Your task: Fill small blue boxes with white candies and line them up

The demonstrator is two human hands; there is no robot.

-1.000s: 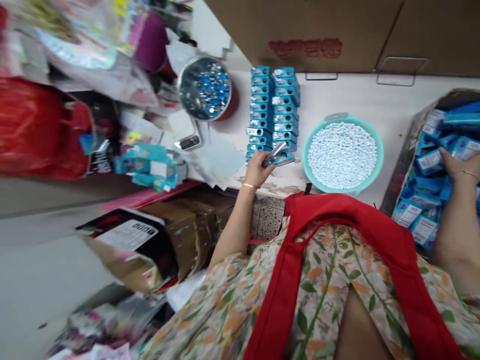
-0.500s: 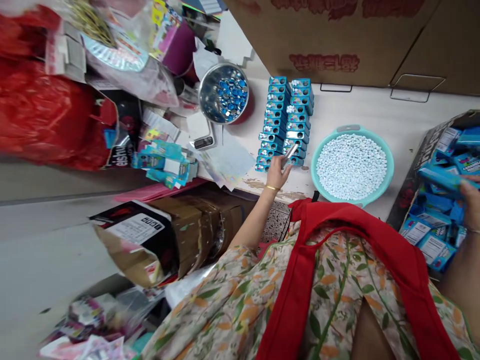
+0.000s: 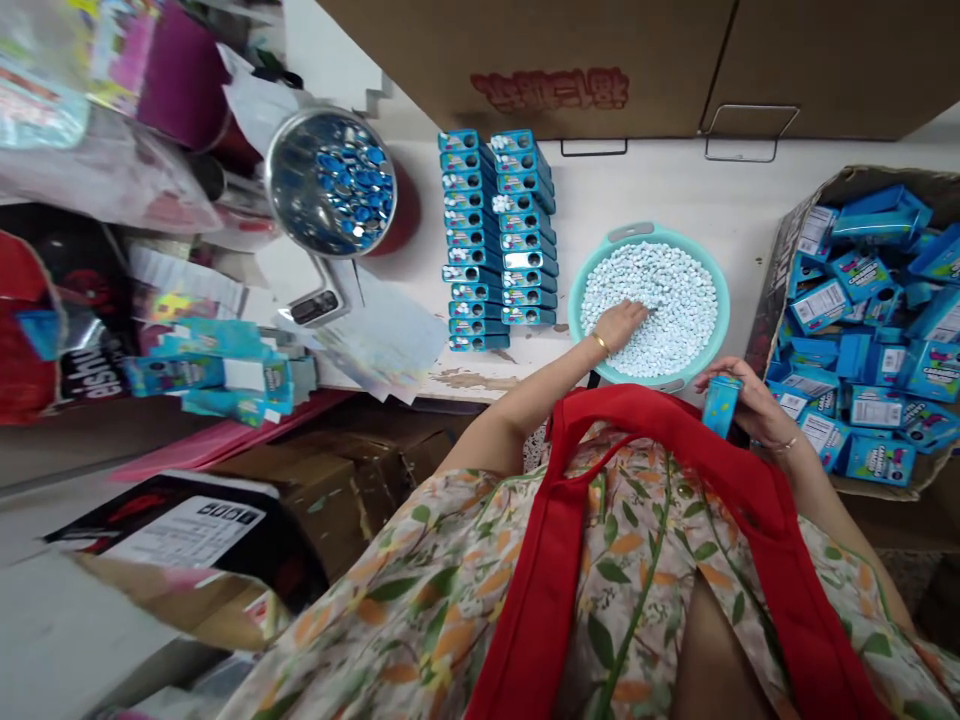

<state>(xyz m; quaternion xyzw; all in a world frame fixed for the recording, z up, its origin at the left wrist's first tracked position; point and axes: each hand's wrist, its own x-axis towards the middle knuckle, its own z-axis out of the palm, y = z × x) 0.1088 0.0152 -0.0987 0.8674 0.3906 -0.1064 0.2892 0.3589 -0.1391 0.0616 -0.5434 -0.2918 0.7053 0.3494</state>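
Note:
My left hand (image 3: 621, 328), with a gold bangle on its wrist, reaches into the turquoise basin (image 3: 576, 310) of small white candies (image 3: 675, 300). Its fingers are closed on a small metal scoop (image 3: 652, 312), mostly hidden in the candies. Near the basin's lower right rim, my right hand (image 3: 754, 403) grips a small blue candy box (image 3: 721, 404) held upright close to my body. To the left of the basin, two columns of blue boxes (image 3: 476, 270) stand in rows. Candies show at the openings of several of them.
An open carton (image 3: 772, 250) full of blue boxes stands at right. A steel bowl (image 3: 285, 190) of blue-and-silver lids, a small scale (image 3: 315, 305) and flattened blue cartons (image 3: 217, 375) lie left. A large brown carton (image 3: 660, 70) spans the back.
My left hand has moved right from the box columns into the basin with the scoop. My right hand has brought a blue box from the carton toward my body. The view has shifted right.

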